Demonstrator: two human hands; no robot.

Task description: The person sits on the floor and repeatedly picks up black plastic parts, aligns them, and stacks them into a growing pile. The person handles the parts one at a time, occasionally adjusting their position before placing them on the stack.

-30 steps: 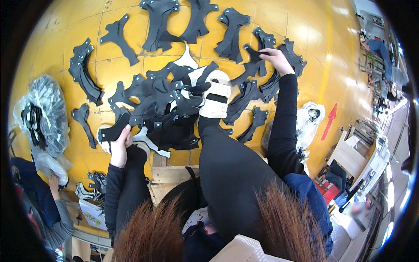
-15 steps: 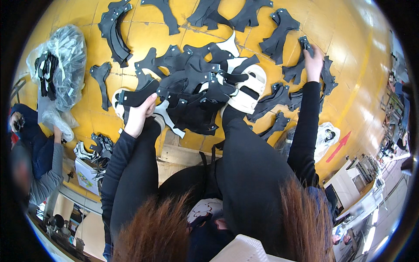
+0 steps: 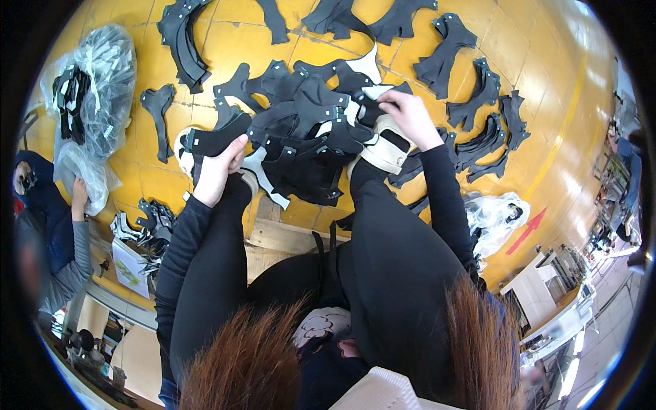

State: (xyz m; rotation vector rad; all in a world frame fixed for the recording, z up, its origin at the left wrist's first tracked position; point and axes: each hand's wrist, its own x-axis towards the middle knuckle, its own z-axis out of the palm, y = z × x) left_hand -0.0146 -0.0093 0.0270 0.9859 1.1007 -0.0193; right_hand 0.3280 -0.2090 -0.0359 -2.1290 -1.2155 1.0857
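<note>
My left hand [image 3: 224,164] grips a black cut fabric piece [image 3: 217,140] with a small pale tag at its end, above my left shoe. In front of me lies a heap of similar black pieces [image 3: 301,113], some showing white undersides. My right hand [image 3: 415,121] is over the heap's right side, just above my right shoe [image 3: 385,152]. Its fingers are drawn together beside a piece with a white tip [image 3: 376,91]. What lies between those fingers is hidden. A white forked piece [image 3: 265,176] sits near my left hand.
Sorted black stacks [image 3: 183,48] lie around the heap on the yellow floor, with more stacks [image 3: 475,96] at right. A clear plastic bag [image 3: 109,89] of pieces stands far left, near another person's hand [image 3: 79,194]. Another plastic bag [image 3: 502,215] lies right.
My right hand has moved left and nearer, from a stack at the far right to the heap above my right shoe. My left hand keeps its hold on the black piece.
</note>
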